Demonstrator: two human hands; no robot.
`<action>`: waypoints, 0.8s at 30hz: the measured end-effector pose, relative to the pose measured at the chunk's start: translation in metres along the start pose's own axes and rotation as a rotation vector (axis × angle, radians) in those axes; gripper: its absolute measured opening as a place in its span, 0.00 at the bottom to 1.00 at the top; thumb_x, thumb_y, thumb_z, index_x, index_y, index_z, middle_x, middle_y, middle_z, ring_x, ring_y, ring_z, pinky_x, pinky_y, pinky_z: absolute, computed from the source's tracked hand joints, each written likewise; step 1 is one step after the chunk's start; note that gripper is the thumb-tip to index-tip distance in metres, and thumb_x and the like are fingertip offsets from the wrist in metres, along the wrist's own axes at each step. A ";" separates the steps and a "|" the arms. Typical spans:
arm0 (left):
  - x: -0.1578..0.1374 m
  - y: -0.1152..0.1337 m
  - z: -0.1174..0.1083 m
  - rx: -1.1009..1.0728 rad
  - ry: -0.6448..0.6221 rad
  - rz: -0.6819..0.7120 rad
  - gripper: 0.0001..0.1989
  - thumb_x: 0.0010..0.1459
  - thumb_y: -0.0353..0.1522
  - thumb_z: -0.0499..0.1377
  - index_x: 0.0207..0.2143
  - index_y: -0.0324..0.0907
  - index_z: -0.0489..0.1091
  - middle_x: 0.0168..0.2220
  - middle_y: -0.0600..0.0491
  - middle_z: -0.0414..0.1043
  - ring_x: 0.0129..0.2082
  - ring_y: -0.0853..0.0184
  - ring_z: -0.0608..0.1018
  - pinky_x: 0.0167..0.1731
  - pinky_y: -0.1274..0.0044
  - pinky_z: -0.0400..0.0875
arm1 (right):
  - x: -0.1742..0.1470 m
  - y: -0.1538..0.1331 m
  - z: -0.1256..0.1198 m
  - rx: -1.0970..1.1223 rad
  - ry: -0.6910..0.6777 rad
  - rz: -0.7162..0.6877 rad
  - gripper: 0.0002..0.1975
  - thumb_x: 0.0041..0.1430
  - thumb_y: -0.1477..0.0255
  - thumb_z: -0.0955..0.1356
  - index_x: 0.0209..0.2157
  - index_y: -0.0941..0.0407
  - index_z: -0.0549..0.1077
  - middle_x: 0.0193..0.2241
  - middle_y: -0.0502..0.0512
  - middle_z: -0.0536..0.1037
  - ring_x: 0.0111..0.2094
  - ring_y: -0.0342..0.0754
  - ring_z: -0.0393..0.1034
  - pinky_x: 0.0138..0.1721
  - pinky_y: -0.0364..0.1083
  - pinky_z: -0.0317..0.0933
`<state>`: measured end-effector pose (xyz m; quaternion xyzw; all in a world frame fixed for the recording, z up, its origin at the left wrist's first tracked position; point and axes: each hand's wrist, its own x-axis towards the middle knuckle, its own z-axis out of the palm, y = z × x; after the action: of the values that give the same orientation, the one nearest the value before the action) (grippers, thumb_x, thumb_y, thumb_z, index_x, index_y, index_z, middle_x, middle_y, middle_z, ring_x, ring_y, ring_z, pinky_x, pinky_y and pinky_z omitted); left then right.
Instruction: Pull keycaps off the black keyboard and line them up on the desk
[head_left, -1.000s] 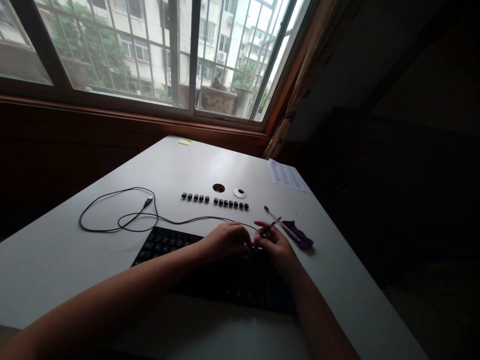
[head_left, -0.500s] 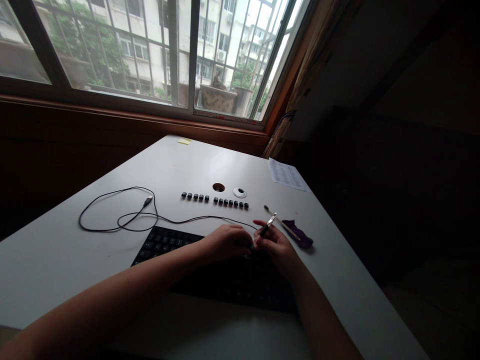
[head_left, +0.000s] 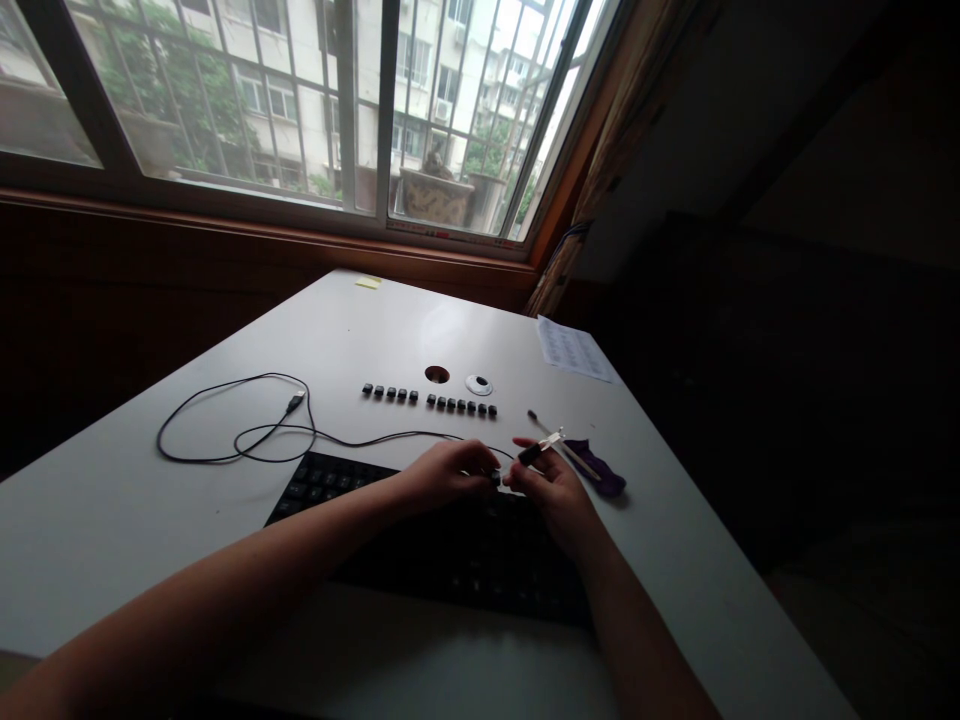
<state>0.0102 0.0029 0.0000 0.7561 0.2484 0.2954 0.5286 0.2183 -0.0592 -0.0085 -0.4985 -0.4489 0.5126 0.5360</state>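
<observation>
My left hand (head_left: 448, 472) is above the black keyboard (head_left: 330, 478), its thumb and fingers pinched on a small black keycap (head_left: 495, 479). Close beside it, my right hand (head_left: 553, 490) is closed around a small tool (head_left: 531, 454) with a black part and a shiny pale end pointing up and away. The fingertips of both hands almost meet; I cannot tell whether they touch. My hands and forearms cover much of the keyboard. Past the hands, black keycaps (head_left: 451, 404) lie on the white desk in a row with a gap in it.
A black USB cable (head_left: 238, 458) loops over the desk (head_left: 120, 520) at the left. Right of my hands lie a thin brush-like stick (head_left: 561, 442) and a purple cloth (head_left: 609, 482). Farther back are a round hole (head_left: 437, 374), a white ring cover (head_left: 479, 384) and printed paper (head_left: 576, 350).
My hands have drawn slightly apart, and the keycap now shows at my left fingertips. The tool in my right hand has tilted, its shiny end swinging right.
</observation>
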 end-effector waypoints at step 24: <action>-0.004 0.002 0.004 -0.059 0.004 0.092 0.10 0.53 0.28 0.65 0.39 0.37 0.72 0.37 0.48 0.78 0.38 0.63 0.81 0.36 0.75 0.76 | -0.001 -0.005 0.003 0.048 0.025 0.025 0.26 0.49 0.64 0.77 0.49 0.54 0.71 0.32 0.50 0.76 0.32 0.48 0.75 0.40 0.50 0.68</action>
<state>0.0106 -0.0029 -0.0001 0.7501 0.2056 0.3281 0.5361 0.2160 -0.0597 -0.0031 -0.4977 -0.4235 0.5236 0.5467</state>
